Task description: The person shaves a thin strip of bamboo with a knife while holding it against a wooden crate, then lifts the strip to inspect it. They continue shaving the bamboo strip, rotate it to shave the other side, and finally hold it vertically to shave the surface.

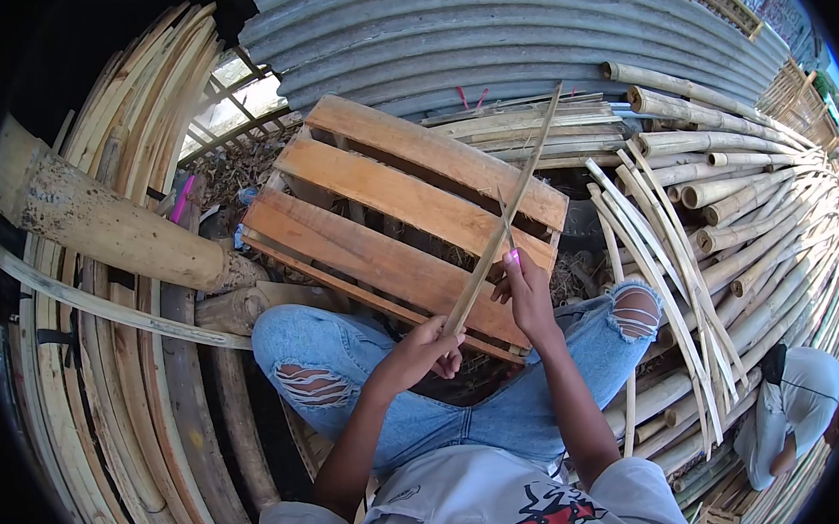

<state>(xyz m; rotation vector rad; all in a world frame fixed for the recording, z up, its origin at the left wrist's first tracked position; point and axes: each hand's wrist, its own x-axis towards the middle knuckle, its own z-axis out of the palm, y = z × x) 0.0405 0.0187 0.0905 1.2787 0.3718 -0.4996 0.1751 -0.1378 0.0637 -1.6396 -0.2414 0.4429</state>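
Observation:
A long, thin bamboo strip [536, 159] rises at a slant from my left hand [422, 355], whose fingers are wrapped round its lower end. My right hand [524, 288] is closed on a knife with a pink part at the handle [514, 256]. The knife's thin dark blade [506, 216] crosses the strip at about its middle. Both hands are above the near right part of a slatted wooden crate [376, 179], in front of my bent knees.
Bamboo poles [726, 207] are piled at the right, with split strips [670, 275] leaning over them. A thick bamboo pole [109, 213] juts in from the left. Corrugated sheet [507, 39] lies behind the crate. Another person [801, 401] bends at the far right.

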